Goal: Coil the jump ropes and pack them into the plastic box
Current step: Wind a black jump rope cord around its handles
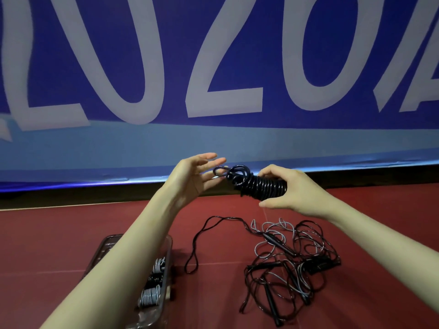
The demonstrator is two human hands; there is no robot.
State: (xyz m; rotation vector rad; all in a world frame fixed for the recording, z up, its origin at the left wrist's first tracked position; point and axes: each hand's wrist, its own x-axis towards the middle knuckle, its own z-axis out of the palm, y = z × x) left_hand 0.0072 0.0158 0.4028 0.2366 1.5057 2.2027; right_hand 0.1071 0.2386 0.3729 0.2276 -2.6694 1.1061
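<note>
Above the red floor (71, 233), my right hand (292, 191) curls around a tightly wound black jump rope (261, 186), thumb beneath and fingers over its right end. My left hand (197, 176) hovers with fingers spread by the loose end loop (219, 171). The cord looks light, springy and slick, best gripped mid-bundle. The plastic box (166, 248), holding coiled ropes, sits lower left; a tangled pile (292, 264) waits lower right.
</note>
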